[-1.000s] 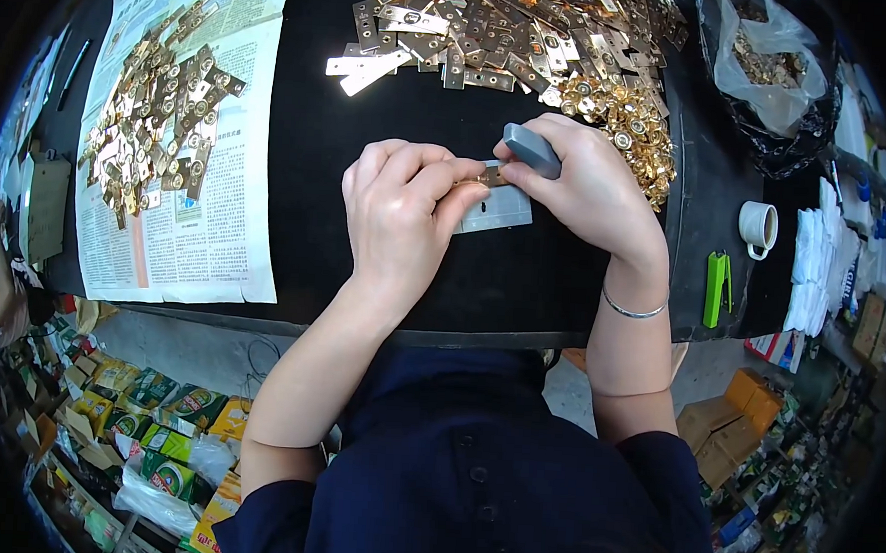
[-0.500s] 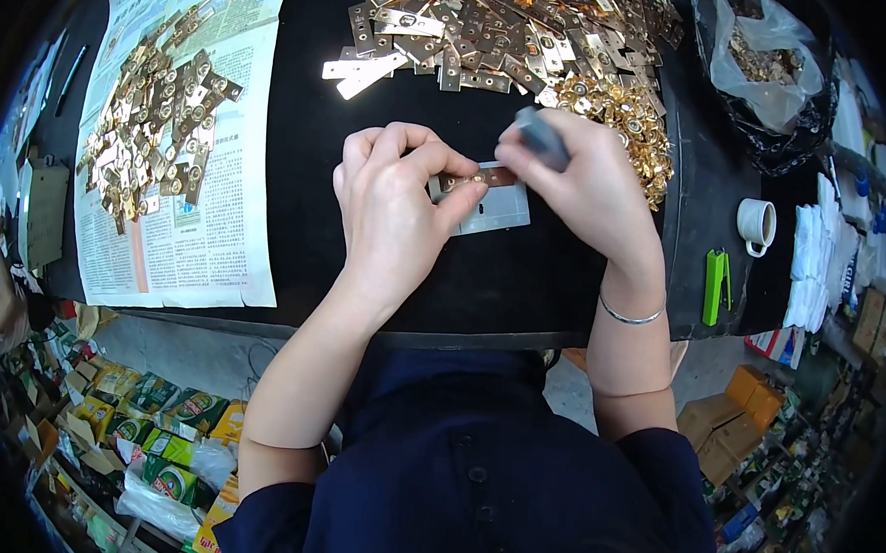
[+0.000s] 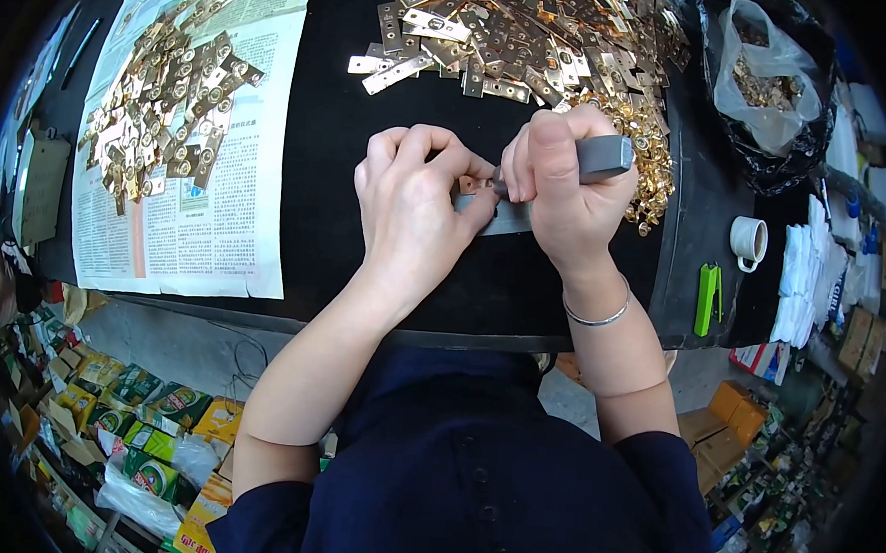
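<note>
My left hand [image 3: 415, 195] pinches a small coppery metal plate [image 3: 475, 184] between thumb and fingers. That plate lies on a flat grey metal block [image 3: 509, 219], which my hands partly cover. Wrapped round a grey-handled tool [image 3: 606, 157], my right hand [image 3: 572, 203] is closed just right of the left fingertips. The tool's thick handle sticks out to the right of the fist, and its thin end points toward the plate. Whether the tip touches the plate I cannot tell.
Beyond my hands lie a heap of coppery metal plates [image 3: 515, 40] and a pile of gold round fittings [image 3: 653, 157]. Newspaper [image 3: 242, 196] at left bears assembled pieces [image 3: 161, 112]. To the right are a bagged heap [image 3: 768, 88], a white mug [image 3: 748, 240] and a green stapler-like tool [image 3: 708, 300].
My right hand has lowered and turned, bringing the grey-handled tool's thin end to the plate. My left hand keeps its pinch. The whole view has shifted slightly.
</note>
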A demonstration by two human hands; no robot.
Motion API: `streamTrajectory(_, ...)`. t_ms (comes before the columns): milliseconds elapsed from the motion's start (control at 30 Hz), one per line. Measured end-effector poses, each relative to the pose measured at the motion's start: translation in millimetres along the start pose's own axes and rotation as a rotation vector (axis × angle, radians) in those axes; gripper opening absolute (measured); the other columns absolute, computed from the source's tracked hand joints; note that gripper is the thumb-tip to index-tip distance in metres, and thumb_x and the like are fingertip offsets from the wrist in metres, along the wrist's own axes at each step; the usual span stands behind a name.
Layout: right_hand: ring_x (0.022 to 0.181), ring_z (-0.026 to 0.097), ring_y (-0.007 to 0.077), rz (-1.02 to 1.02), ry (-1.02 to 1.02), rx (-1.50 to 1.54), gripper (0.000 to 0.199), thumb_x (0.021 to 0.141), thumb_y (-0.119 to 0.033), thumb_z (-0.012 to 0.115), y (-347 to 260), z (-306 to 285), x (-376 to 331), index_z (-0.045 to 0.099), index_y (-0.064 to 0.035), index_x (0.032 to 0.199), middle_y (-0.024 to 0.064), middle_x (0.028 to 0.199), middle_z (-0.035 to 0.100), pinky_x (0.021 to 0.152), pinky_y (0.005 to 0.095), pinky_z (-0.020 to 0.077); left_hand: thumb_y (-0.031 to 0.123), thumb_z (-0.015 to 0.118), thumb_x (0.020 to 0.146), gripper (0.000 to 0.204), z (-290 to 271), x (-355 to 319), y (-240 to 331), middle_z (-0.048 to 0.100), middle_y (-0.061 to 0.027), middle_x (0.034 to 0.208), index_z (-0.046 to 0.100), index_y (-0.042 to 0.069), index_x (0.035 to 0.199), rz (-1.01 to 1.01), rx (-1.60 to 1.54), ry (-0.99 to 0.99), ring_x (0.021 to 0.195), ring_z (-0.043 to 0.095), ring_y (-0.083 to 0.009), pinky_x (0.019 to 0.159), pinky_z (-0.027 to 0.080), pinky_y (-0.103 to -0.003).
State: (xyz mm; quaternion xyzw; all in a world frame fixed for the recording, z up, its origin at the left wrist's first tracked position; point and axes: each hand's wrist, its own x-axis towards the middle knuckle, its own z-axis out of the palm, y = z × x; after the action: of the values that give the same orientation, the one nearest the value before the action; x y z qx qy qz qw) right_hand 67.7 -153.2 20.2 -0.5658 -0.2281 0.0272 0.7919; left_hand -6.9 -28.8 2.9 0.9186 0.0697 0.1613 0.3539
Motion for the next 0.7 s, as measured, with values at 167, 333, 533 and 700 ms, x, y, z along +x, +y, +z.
streamTrajectory(167, 0.052, 0.053, 0.0036, -0.087, -0.064, -0.266, 0.027, 0.099, -0.010, 0.072, 0.4, 4.7, 1.1, 0.057, -0.0036, 0.077, -0.0012, 0.060, 0.058, 0.046, 0.0226, 0.0419, 0.014, 0.086, 0.070, 0.016, -1.5, 1.5, -0.7, 0.063, 0.0021, 0.101, 0.077, 0.015, 0.083, 0.004, 0.007, -0.012, 0.110, 0.054, -0.0274, 0.091, 0.043, -0.045)
streamTrajectory(333, 0.048, 0.054, 0.0058, 0.015, 0.042, -0.168, 0.026, 0.097, -0.007, 0.072, 8.5, -6.7, 4.7, 0.058, -0.0039, 0.076, -0.0003, 0.057, 0.057, 0.043, 0.0228, 0.0397, 0.015, 0.085, 0.071, 0.015, 2.6, -0.2, -0.1, 0.063, 0.0022, 0.102, 0.077, 0.015, 0.083, 0.015, -0.007, 0.006, 0.111, 0.054, -0.0274, 0.091, 0.043, -0.045)
streamTrajectory(533, 0.042, 0.045, 0.0111, 0.143, 0.082, 0.084, 0.033, 0.102, -0.008, 0.058, -1.6, -4.8, 7.1, 0.048, -0.0066, 0.071, 0.0026, 0.052, 0.048, 0.044, 0.0278, 0.0404, 0.019, 0.086, 0.073, 0.021, 1.7, -2.5, -4.2, 0.065, 0.0031, 0.105, 0.078, 0.014, 0.092, 0.030, -0.003, -0.015, 0.112, 0.053, -0.0261, 0.097, 0.040, -0.043)
streamTrajectory(700, 0.041, 0.047, 0.0099, 0.143, 0.042, 0.220, 0.035, 0.102, -0.008, 0.062, 0.3, 2.6, 9.1, 0.050, -0.0045, 0.069, 0.0031, 0.052, 0.051, 0.041, 0.0272, 0.0392, 0.016, 0.086, 0.072, 0.021, -0.4, -2.7, -7.1, 0.065, 0.0032, 0.105, 0.077, 0.012, 0.090, 0.022, -0.028, -0.036, 0.112, 0.053, -0.0255, 0.098, 0.039, -0.042)
